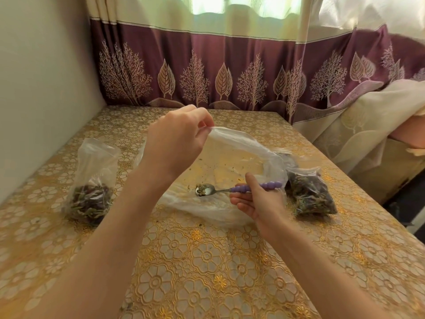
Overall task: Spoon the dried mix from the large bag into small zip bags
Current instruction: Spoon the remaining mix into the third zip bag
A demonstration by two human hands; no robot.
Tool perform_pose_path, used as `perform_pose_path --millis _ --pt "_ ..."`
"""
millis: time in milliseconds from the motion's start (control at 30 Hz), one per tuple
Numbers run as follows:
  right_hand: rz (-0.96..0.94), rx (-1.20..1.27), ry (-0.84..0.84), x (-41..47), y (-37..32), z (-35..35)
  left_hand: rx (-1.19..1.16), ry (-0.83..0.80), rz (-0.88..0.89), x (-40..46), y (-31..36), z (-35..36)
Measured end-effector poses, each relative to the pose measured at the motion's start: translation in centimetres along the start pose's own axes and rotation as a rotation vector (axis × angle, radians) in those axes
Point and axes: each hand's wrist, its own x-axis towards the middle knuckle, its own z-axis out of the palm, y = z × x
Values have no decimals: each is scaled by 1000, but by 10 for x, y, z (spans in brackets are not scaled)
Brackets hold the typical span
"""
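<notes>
My left hand (177,137) pinches the upper rim of the large clear bag (234,157) and lifts it, holding its mouth wide. Only scattered crumbs of dried mix show inside it. My right hand (257,201) grips the purple beaded handle of a metal spoon (204,189). The spoon's bowl sits inside the bag's mouth, low near the table, with a little dried mix in it. A small bag (92,180) with dark dried mix at its bottom stands open to the left. Another small bag (310,194), filled with mix, lies to the right.
The table (207,261) has a gold floral cloth. A plain wall runs along its left side and a purple patterned curtain (230,72) hangs behind it. Cream fabric (368,125) lies off the table's right edge.
</notes>
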Motion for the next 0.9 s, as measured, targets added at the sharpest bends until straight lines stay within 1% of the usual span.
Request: perform_pose_path --millis 400,600,900 --pt "152 128 -168 3 -2 9 -64 -45 4 0 3 1" --pt "212 203 -197 5 -1 15 -106 -31 10 1 2 -1" --pt "236 361 -240 5 -2 26 -164 -26 8 3 3 -4"
